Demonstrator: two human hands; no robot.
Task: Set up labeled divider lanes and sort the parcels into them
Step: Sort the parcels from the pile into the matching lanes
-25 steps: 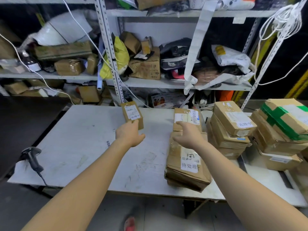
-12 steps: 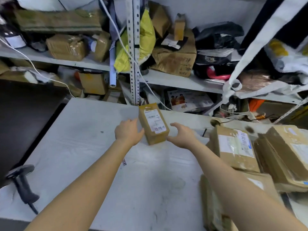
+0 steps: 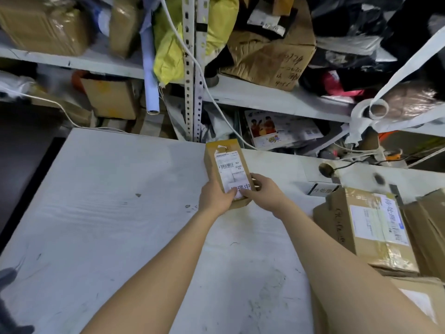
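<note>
The small parcel (image 3: 227, 172), a brown cardboard box with a white shipping label on its top face, was near the far edge of the tabletop (image 3: 120, 225), about in the middle of that edge. It was held by both hands at its near end, and I could not tell if its bottom touched the tabletop or was a little above it. The left hand (image 3: 215, 197) was closed around the near left corner of the box, with the thumb on the top face. The right hand (image 3: 261, 192) gripped the near right side, and its fingers pressed on a white handwritten sticker (image 3: 240, 189) on the lower part of the label.

At the right edge of the tabletop lay a bigger parcel (image 3: 368, 230), taped and with a white label and blue handwriting, well apart from the small one. More cardboard boxes (image 3: 431, 227) were touching it on its right side. Between the two parcels, closer to the far edge, a small card with characters (image 3: 322, 189) stood on the tabletop. At the near left corner a dark, blurred object (image 3: 9, 304) was visible. Behind the table, a metal shelf (image 3: 277, 97) carried many boxes and bags, among them a yellow bag (image 3: 173, 37).
</note>
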